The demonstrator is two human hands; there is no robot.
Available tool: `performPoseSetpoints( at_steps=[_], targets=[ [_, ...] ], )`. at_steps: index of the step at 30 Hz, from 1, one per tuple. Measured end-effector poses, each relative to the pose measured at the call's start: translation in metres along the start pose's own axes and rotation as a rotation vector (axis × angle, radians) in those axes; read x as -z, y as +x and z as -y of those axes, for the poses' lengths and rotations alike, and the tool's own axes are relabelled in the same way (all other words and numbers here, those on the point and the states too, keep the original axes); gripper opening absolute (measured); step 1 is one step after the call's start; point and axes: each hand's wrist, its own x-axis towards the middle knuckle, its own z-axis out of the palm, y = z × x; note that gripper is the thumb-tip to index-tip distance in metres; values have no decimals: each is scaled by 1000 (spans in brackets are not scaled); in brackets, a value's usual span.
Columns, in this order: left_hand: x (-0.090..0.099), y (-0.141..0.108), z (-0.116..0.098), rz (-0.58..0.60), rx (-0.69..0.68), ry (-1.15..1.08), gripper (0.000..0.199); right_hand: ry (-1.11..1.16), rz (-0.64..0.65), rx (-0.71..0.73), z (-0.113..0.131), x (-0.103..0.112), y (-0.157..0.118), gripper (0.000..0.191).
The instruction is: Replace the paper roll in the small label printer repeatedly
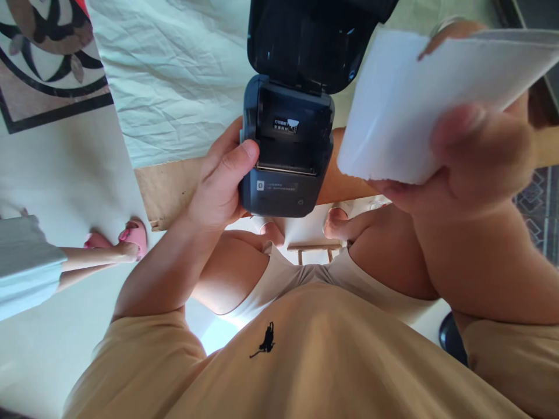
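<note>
A dark, small printer (pixel 279 195) with its black lid (pixel 305 41) swung open is held in my left hand (pixel 222 180). The thumb lies on the printer's side edge and the fingers go underneath. Inside the open compartment a small printed label shows, and no roll is visible there. To the right, my right hand (pixel 480 151) grips a white sheet or packet (pixel 388 110), raised close to the camera and partly blurred. Its thumb is on the near face, and other fingers show at the top edge.
Below the hands is a table with a pale green cloth (pixel 174 75) and a bare wooden edge (pixel 168 189). At the left, another person's legs and pink slippers (pixel 134 235) are on the floor near a patterned floor panel (pixel 52 52). A wooden stool rung (pixel 314 248) shows between my legs.
</note>
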Motion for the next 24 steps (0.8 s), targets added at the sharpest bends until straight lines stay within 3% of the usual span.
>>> performPoseSetpoints(
  at_steps=[3, 10, 13, 19, 24],
  targets=[
    [1, 1, 2, -9, -9, -6, 41, -14, -26, 135, -12, 2, 0, 32],
    [-1, -1, 0, -48, 4, 55, 40, -607, -114, 206, -9, 8, -3, 22],
    [-1, -1, 1, -55, 0, 51, 43, -823, -134, 245, -11, 11, -2, 33],
    [3, 1, 2, -24, 10, 21, 47, -841, -96, 222, -14, 17, -1, 39],
    [2, 0, 1, -13, 0, 47, 41, -945, -115, 255, -18, 19, 1, 16]
  ],
)
